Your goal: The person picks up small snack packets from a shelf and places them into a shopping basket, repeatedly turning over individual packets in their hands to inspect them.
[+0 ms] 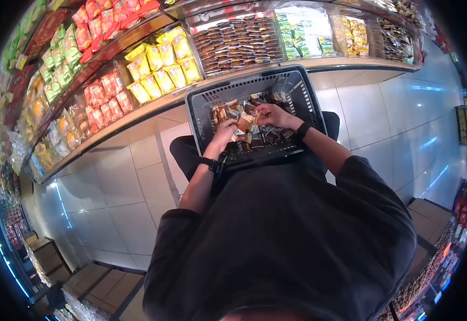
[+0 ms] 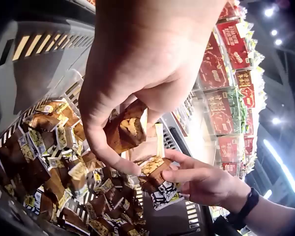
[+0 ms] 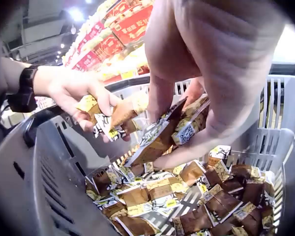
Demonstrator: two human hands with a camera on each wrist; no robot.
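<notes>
A dark grey plastic basket (image 1: 193, 120) stands at the person's lap, with many small brown-and-yellow snack packets (image 3: 152, 194) loose on its bottom. The left hand (image 1: 224, 132) is over the basket's left half. Its curled fingers grip snack packets (image 2: 128, 130), brown and cream with black-and-white ends. From the right side reaches the right hand (image 1: 277, 116), close to the left one. Between its thumb and fingers it holds brown packets (image 3: 160, 135), one showing a square printed code. In the left wrist view, the two hands' packets nearly meet.
A shelf edge (image 1: 164, 101) runs just beyond the basket. Bins on it hold yellow bags (image 1: 161, 67), red bags (image 1: 107, 99), stacked brown packets (image 1: 236, 45) and green packets (image 1: 297, 35). Pale floor tiles (image 1: 380, 109) lie at both sides, and brown boxes (image 1: 107, 289) stand behind.
</notes>
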